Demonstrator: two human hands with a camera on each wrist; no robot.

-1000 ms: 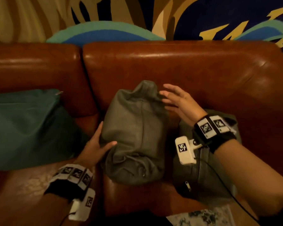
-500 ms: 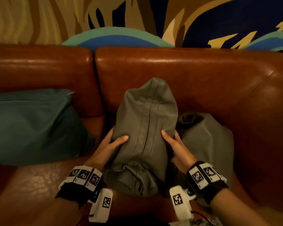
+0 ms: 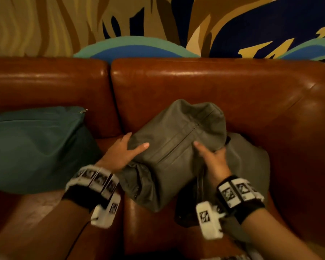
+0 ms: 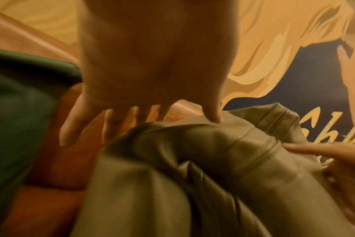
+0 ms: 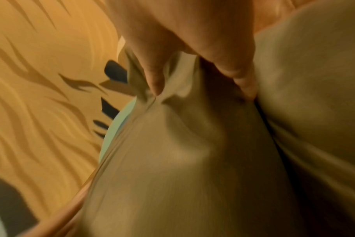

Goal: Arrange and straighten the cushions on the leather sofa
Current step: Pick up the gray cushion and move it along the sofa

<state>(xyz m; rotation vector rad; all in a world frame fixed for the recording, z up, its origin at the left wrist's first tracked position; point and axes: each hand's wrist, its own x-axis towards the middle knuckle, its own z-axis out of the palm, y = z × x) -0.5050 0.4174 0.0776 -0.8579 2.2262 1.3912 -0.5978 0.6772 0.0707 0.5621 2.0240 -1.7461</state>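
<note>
Leather sofa (image 3: 204, 85), right seat: olive cushion (image 3: 176, 147) lies tilted, long axis slanting toward the back's right end. My left hand (image 3: 123, 152) clasps its left flank; my right hand (image 3: 212, 160) pinches the fabric — nearer the second olive cushion (image 3: 250, 162) behind.

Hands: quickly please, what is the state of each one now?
Left hand: grips the left side of the grey cushion, thumb on top.
Right hand: pinches the same cushion's fabric on its right side.
</note>
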